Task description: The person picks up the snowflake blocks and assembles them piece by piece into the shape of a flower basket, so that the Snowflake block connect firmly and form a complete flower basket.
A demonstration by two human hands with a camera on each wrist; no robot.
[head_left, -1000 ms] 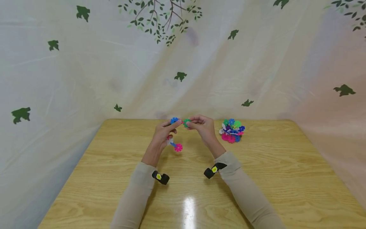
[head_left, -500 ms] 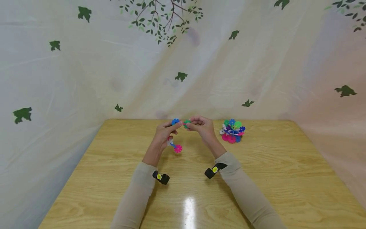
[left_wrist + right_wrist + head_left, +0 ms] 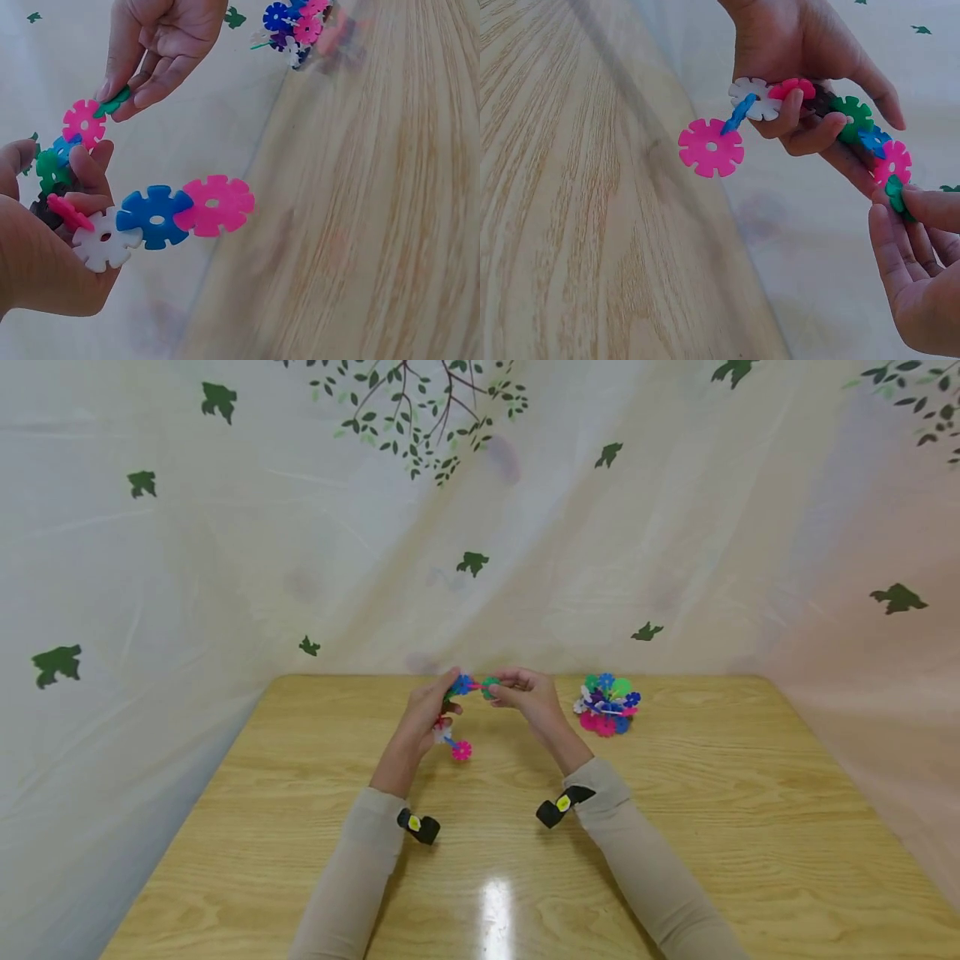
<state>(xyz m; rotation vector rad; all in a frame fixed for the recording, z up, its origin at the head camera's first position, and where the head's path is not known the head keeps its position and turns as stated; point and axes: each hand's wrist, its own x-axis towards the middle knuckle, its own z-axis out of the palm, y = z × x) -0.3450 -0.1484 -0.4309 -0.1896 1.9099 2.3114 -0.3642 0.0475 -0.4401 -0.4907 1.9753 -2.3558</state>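
Observation:
A chain of notched plastic snowflake discs (image 3: 156, 218) in pink, blue, white, black and green runs through my left hand (image 3: 418, 717). The curled fingers of that hand hold its middle, while the thumb stands raised off the discs in the right wrist view. A pink disc (image 3: 711, 148) hangs at the free end, below the palm. At the other end, my right hand (image 3: 531, 700) pinches a green disc (image 3: 896, 196) between thumb and fingers. This green disc is slotted into a pink disc (image 3: 84, 124). Fingers partly cover the black disc (image 3: 46, 210).
A cluster of joined, many-coloured snowflake discs (image 3: 607, 706) stands on the wooden table (image 3: 712, 827) near its back edge, right of my right hand. Behind the table hangs a pale cloth (image 3: 375, 552) printed with leaves and birds.
My left thumb has lifted away from the chain, baring the blue and pink discs beside the green one. The right hand keeps its pinch on the end disc, nearly in place.

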